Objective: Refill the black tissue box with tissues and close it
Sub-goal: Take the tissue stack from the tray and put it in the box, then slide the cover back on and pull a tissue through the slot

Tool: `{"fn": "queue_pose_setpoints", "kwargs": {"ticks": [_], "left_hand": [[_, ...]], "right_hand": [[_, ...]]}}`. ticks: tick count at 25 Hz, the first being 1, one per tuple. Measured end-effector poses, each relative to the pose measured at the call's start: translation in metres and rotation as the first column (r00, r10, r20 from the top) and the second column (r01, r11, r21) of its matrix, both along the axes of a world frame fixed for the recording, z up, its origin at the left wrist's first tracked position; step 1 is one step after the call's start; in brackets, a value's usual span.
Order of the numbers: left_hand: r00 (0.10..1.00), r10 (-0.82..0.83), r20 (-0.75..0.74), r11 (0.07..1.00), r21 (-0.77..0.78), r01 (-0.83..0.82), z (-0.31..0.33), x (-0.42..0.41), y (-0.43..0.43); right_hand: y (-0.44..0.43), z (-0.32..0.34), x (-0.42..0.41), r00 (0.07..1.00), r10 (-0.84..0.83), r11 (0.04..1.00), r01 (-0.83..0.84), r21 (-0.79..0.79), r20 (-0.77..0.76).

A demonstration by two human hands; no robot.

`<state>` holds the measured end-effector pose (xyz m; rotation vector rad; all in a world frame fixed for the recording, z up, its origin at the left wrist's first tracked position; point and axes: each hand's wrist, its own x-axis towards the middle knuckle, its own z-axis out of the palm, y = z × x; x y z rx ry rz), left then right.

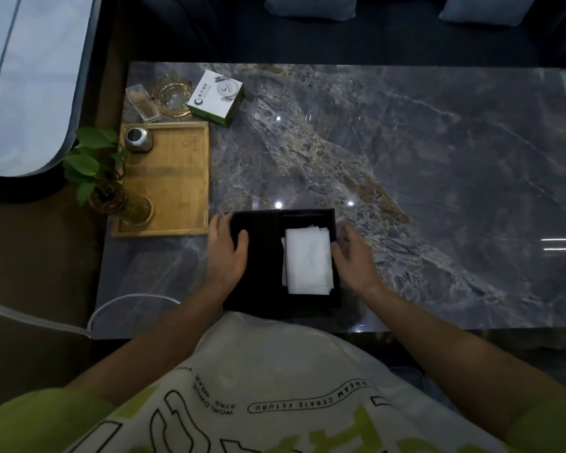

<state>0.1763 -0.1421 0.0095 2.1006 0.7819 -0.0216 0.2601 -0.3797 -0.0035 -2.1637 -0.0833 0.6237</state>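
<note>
Head view, black tissue box [262, 266]: lies open near the front edge of the table [406, 158], toward its left end; lid half to the left, tray half to the right.
Tissues [308, 260]: a white folded stack inside the right half, sitting slightly askew.
Left hand [226, 253]: spread flat on the lid half, fingers loose, nothing clasped in its grip.
Right hand [353, 255]: open at the box's right wall, fingertips touching the stack's edge, grip empty.
Risk: an askew sheet edge could get pinched at the rim when the lid swings over, keeping it from seating.
Risk: the box is close to the front edge; a firm press might slide it toward the lap.
Surroundings: wooden tray [174, 178] with plant vase [125, 204] just beside the box's left; green-white carton [217, 98] and glass dish [174, 94] at the far-left corner, well apart.
Obstruction: none seems to block the lid's swing.
</note>
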Motion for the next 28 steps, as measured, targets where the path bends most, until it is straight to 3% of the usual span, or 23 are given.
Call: {"fn": "queue_pose_setpoints", "kwargs": {"ticks": [2,4,8,17,23,28], "left_hand": [[0.974,0.196,-0.115,0.944,-0.247,-0.219,-0.002,-0.002,0.004],[0.942,0.27,-0.202,0.828,-0.45,-0.334,-0.01,-0.004,0.013],[0.891,0.395,-0.224,0.664,-0.601,-0.445,-0.011,-0.005,0.03],[0.96,0.256,-0.109,0.442,-0.87,-0.217,0.016,0.004,0.015],[0.987,0.098,-0.124,0.625,-0.764,-0.158,0.013,0.019,-0.024],[0.985,0.009,-0.173,0.681,-0.72,-0.132,0.007,0.02,-0.05]], "right_hand": [[0.001,0.004,-0.001,0.973,-0.157,0.982,0.172,0.079,-0.17],[-0.001,-0.001,-0.001,0.94,-0.234,0.964,0.258,0.07,-0.249],[-0.006,-0.019,-0.001,0.888,-0.284,0.941,0.331,0.075,-0.361],[0.0,-0.001,0.001,0.752,-0.373,0.82,0.541,0.186,-0.544],[-0.003,0.011,0.001,0.71,-0.315,0.827,0.531,0.185,-0.63],[-0.01,0.013,0.001,0.692,-0.256,0.838,0.507,0.202,-0.675]]}}
